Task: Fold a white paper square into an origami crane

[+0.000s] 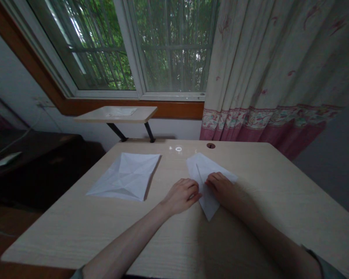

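A white sheet of paper folded into a pointed shape lies on the light wooden table, with its tip toward me. My left hand has its fingers curled and presses on the paper's left edge. My right hand lies on the paper's right half with the fingers bent, pressing it down near the centre crease. The two hands almost touch. A second white sheet, creased and unfolded flat, lies apart at the left of the table.
A small raised shelf on two dark legs stands at the table's back edge under the window. A cable hole sits at the back centre. A flowered curtain hangs at the right. A dark cabinet stands left.
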`<act>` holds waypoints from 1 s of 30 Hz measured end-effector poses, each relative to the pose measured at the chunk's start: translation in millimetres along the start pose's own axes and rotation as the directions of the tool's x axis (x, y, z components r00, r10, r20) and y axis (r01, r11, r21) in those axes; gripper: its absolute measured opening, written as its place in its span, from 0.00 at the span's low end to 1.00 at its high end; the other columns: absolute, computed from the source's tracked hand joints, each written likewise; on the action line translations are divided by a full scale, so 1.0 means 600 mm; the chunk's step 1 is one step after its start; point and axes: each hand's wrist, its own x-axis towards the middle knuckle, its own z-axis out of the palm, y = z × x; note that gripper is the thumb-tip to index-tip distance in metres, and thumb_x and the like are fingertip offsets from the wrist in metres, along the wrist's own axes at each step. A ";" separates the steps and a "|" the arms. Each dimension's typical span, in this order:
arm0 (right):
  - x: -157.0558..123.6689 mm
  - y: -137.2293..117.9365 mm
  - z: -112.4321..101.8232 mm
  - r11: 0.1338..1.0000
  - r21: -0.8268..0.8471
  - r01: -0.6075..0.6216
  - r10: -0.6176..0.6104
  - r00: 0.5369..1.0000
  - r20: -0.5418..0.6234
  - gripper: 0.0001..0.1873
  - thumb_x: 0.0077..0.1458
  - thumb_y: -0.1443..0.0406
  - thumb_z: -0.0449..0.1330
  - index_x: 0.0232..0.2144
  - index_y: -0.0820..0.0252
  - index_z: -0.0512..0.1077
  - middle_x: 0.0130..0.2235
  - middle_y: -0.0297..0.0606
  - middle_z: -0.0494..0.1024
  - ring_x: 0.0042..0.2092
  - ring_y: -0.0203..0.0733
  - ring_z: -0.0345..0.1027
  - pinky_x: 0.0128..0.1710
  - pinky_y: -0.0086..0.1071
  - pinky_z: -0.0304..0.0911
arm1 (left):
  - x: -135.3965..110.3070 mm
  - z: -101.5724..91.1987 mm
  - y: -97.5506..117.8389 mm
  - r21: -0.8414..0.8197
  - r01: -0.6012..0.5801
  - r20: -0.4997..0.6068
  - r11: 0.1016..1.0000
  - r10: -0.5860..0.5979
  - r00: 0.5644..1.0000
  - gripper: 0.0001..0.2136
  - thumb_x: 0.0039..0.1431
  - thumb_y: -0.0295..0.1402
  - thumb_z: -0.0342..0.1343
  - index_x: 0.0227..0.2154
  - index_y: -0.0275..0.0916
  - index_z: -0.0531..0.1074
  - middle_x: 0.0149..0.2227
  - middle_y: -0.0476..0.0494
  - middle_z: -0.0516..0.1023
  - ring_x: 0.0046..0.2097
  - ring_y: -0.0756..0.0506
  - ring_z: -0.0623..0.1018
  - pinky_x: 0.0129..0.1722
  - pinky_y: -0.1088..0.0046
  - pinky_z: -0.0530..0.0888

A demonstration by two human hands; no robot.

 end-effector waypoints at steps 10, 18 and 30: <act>-0.005 0.034 0.011 0.846 0.457 -0.275 0.314 0.949 -0.010 0.16 0.67 0.60 0.46 0.42 0.56 0.73 0.41 0.41 0.81 0.44 0.46 0.75 0.47 0.41 0.68 | -0.006 -0.001 0.001 0.107 -0.085 -0.171 0.991 0.103 0.980 0.11 0.65 0.33 0.49 0.45 0.39 0.74 0.48 0.40 0.76 0.45 0.41 0.74 0.45 0.63 0.70; 0.001 0.051 0.008 0.590 0.713 -0.379 0.453 0.886 0.097 0.18 0.59 0.51 0.54 0.42 0.55 0.73 0.38 0.41 0.83 0.43 0.49 0.78 0.45 0.42 0.70 | -0.002 -0.012 0.007 0.142 -0.090 -0.195 0.986 0.117 0.974 0.09 0.65 0.33 0.52 0.32 0.39 0.74 0.48 0.44 0.77 0.48 0.43 0.74 0.53 0.60 0.66; -0.002 0.060 0.025 0.737 0.617 -0.277 0.332 0.943 0.027 0.13 0.55 0.62 0.55 0.41 0.56 0.75 0.42 0.42 0.82 0.43 0.46 0.77 0.44 0.41 0.72 | -0.001 0.004 -0.004 0.134 0.149 -0.051 0.980 -0.144 0.988 0.05 0.65 0.34 0.53 0.35 0.40 0.73 0.47 0.45 0.78 0.47 0.43 0.76 0.46 0.65 0.73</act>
